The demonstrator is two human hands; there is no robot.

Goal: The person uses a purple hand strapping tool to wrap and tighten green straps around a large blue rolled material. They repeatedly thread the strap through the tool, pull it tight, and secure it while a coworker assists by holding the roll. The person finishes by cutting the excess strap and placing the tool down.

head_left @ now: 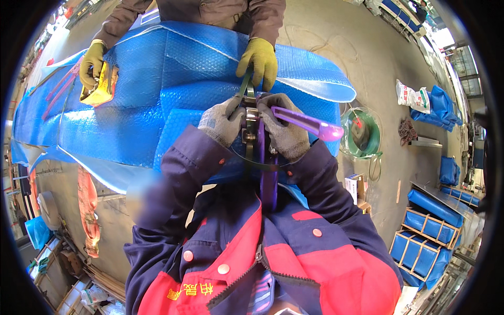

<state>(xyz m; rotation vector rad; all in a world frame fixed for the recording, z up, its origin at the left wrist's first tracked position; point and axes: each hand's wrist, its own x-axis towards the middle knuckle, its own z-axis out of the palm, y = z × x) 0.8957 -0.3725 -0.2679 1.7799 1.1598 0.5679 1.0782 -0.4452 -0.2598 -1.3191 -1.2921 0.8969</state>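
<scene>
A strapping tool with purple handles (310, 124) and a metal head (251, 122) rests over a bundle wrapped in blue bubble wrap (199, 68). My right hand (286, 128), in a grey glove, is closed around the tool beside its head. On the head's other side, my left hand (221, 122), also grey-gloved, has its fingers pinched at the green strap (244, 86); their exact hold is partly hidden. A loop of strap curves below both hands. Across the bundle, a co-worker's yellow-green gloved hand (259, 62) touches the strap close to my fingers.
The co-worker's other gloved hand (92, 65) is on a yellow container (102, 90). A coil of green strap (361, 134) lies on the floor to the right. Blue wrapped crates (420, 247) stand at the lower right, and an orange sling (87, 210) hangs at the left.
</scene>
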